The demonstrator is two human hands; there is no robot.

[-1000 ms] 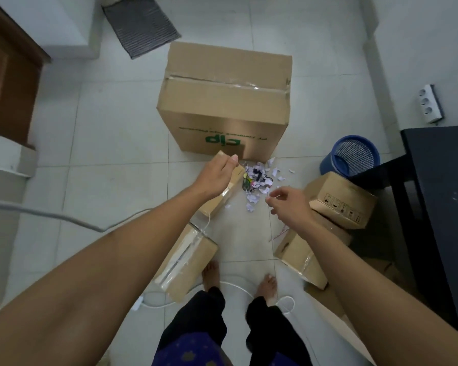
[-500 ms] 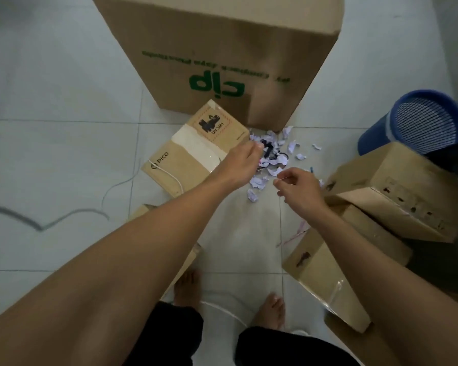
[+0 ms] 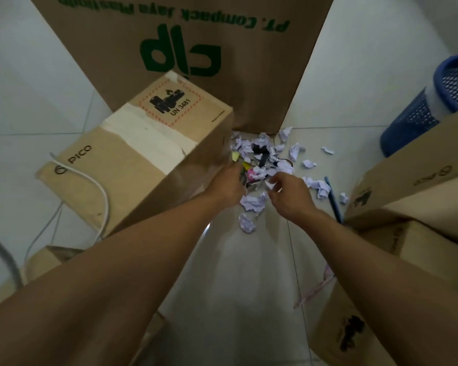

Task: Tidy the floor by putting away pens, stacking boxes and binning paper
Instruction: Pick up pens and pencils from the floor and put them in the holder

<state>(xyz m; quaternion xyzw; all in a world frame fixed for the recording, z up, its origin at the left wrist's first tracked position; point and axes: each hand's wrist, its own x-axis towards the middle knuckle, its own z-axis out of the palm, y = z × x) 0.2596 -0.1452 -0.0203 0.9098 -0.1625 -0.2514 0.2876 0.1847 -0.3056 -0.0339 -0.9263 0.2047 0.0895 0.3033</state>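
White floor tiles (image 3: 64, 62) carry crumpled paper scraps (image 3: 251, 203) between stacked boxes, where the left hand (image 3: 226, 184) reaches in, fingers hidden, and the right hand (image 3: 288, 192) pinches a scrap, likely bound for the blue bin (image 3: 418, 112).

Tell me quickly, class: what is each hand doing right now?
Left hand: reaching into the paper scraps, fingers hidden; cannot be told.
Right hand: fingers curled, pinching a paper scrap.
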